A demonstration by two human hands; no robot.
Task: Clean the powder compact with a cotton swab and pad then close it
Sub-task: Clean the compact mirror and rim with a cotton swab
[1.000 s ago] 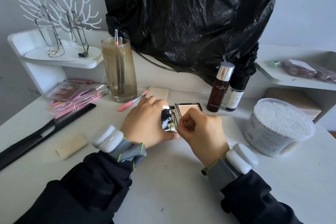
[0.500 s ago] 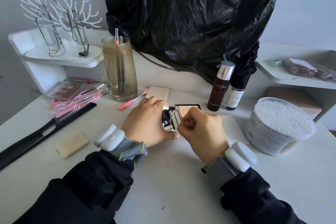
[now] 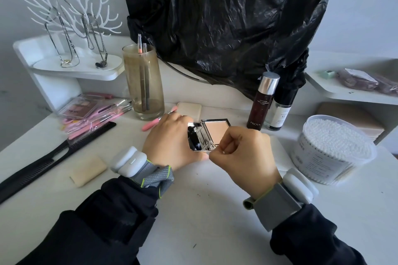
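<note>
An open silver powder compact (image 3: 216, 131) lies on the white table at the centre, its mirrored lid to the left and its beige powder pan to the right. My left hand (image 3: 172, 140) grips the lid side and holds the compact steady. My right hand (image 3: 243, 153) is closed around a thin cotton swab (image 3: 213, 142), whose white tip touches the hinge area near the front edge of the pan. A beige pad (image 3: 190, 109) lies just behind the compact.
A clear tub of cotton swabs (image 3: 331, 148) stands at the right. Two bottles (image 3: 262, 101) stand behind the compact. A glass with pencils (image 3: 143, 84), pink brushes (image 3: 94, 114), a black comb (image 3: 53, 153) and a beige sponge (image 3: 88, 170) are at the left. A black plastic bag (image 3: 226, 23) hangs behind.
My right hand has shifted slightly, moving the swab tip along the compact's hinge. My left hand keeps its hold on the lid.
</note>
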